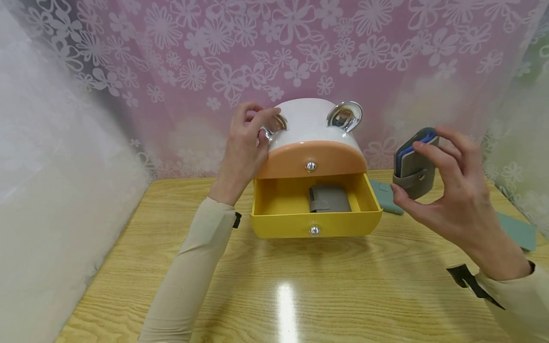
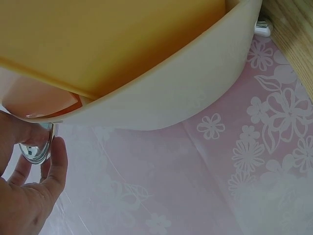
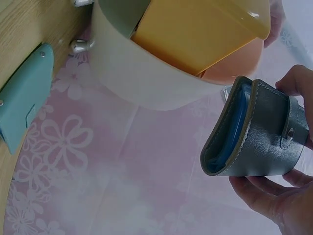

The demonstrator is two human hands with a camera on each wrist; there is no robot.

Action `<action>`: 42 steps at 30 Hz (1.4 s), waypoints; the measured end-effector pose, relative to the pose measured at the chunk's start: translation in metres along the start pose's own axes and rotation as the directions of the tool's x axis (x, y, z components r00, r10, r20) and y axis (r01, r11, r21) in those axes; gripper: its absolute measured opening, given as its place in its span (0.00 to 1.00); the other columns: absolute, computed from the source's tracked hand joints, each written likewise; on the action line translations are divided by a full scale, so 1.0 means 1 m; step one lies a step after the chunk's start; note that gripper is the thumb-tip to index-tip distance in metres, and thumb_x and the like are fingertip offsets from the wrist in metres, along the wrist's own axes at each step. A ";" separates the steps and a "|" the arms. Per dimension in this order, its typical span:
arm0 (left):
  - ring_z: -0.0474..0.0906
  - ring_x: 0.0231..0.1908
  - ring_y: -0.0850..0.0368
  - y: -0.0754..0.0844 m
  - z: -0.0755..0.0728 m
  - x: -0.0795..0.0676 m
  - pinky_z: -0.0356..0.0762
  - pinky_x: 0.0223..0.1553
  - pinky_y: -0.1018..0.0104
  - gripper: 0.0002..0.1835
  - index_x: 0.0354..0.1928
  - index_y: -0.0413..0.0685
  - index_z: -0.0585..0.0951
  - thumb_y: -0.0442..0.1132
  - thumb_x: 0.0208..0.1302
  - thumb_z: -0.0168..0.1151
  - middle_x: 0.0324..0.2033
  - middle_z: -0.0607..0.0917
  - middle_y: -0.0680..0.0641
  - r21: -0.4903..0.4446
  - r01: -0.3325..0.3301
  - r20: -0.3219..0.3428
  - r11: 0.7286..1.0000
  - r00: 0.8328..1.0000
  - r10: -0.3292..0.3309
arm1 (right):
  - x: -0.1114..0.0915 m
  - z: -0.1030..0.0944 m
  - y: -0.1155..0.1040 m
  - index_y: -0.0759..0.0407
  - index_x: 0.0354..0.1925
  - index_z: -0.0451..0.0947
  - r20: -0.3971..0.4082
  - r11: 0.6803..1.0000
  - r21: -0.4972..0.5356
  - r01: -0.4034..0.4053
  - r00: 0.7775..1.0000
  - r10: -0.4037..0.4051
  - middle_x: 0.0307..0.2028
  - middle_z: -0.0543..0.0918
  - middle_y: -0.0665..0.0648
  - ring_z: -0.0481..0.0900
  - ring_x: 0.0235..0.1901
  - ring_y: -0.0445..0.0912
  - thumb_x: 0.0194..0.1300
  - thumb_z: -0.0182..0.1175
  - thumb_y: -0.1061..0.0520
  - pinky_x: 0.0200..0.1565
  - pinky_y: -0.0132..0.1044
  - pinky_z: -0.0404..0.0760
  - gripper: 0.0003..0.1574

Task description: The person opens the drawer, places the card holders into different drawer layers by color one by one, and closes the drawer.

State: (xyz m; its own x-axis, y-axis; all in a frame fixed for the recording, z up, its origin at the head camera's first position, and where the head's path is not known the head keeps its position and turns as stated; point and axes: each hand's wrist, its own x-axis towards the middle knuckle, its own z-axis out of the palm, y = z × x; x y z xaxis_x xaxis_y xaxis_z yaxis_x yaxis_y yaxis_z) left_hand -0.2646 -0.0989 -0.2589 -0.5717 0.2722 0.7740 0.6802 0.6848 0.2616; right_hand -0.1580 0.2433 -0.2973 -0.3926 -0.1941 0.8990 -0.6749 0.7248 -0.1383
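Observation:
A small drawer chest (image 1: 306, 121) stands on the table, its white top carrying two silver ears. My left hand (image 1: 243, 152) grips the left silver ear (image 1: 280, 123) between thumb and fingers. The yellow lower drawer (image 1: 280, 225) is pulled out, and a grey card holder (image 1: 332, 197) lies in its right half. Above it, the orange upper drawer (image 1: 287, 164) is closed. To the right of the chest, my right hand (image 1: 465, 195) holds another grey card holder (image 3: 266, 129) in the air, upright, pinched by its edges. Its snap strap is fastened and blue sleeves show inside.
A teal wallet (image 1: 388, 199) lies on the table, partly behind the raised card holder. Another flat teal item (image 1: 516, 231) is farther right, partly covered by my right wrist. A flowered pink curtain (image 1: 257, 57) hangs close behind the chest.

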 end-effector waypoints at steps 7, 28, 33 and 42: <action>0.76 0.53 0.45 0.001 0.000 0.000 0.80 0.59 0.61 0.24 0.60 0.48 0.83 0.22 0.66 0.53 0.54 0.74 0.39 0.001 0.003 0.000 1.000 1.000 -0.003 | 0.003 0.005 -0.008 0.65 0.60 0.75 -0.047 0.999 0.039 0.004 0.999 -0.003 0.68 0.68 0.71 0.75 0.52 0.69 0.63 0.59 0.26 0.69 0.30 0.65 0.49; 0.77 0.54 0.43 0.001 0.000 0.001 0.80 0.60 0.61 0.24 0.60 0.48 0.83 0.22 0.67 0.54 0.55 0.74 0.39 0.002 0.014 0.012 1.000 1.000 -0.014 | 0.009 0.020 -0.025 0.64 0.59 0.75 -0.114 0.995 0.077 0.059 0.992 -0.050 0.65 0.71 0.71 0.77 0.54 0.68 0.64 0.61 0.26 0.69 0.34 0.69 0.47; 0.77 0.53 0.44 0.001 0.000 0.001 0.80 0.59 0.60 0.24 0.60 0.49 0.83 0.22 0.66 0.54 0.55 0.74 0.39 0.006 0.007 0.010 1.000 1.000 -0.007 | 0.012 0.023 -0.031 0.62 0.59 0.74 -0.098 0.994 0.083 0.070 0.993 -0.062 0.65 0.70 0.71 0.78 0.52 0.68 0.65 0.59 0.26 0.68 0.27 0.68 0.46; 0.77 0.51 0.45 0.001 -0.001 0.000 0.80 0.57 0.60 0.24 0.59 0.48 0.83 0.21 0.65 0.53 0.54 0.74 0.39 0.000 0.005 0.001 1.000 1.000 -0.005 | 0.016 0.029 -0.039 0.63 0.58 0.74 -0.089 0.989 0.115 0.097 0.992 -0.087 0.63 0.70 0.73 0.79 0.51 0.68 0.67 0.59 0.28 0.68 0.24 0.68 0.44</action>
State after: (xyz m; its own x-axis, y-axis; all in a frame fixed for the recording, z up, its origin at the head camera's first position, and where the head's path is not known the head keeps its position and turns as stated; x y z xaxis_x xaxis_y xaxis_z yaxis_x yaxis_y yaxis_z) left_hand -0.2636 -0.0985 -0.2580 -0.5753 0.2698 0.7721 0.6774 0.6863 0.2649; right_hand -0.1558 0.1928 -0.2896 -0.2756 -0.1969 0.9409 -0.7772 0.6216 -0.0976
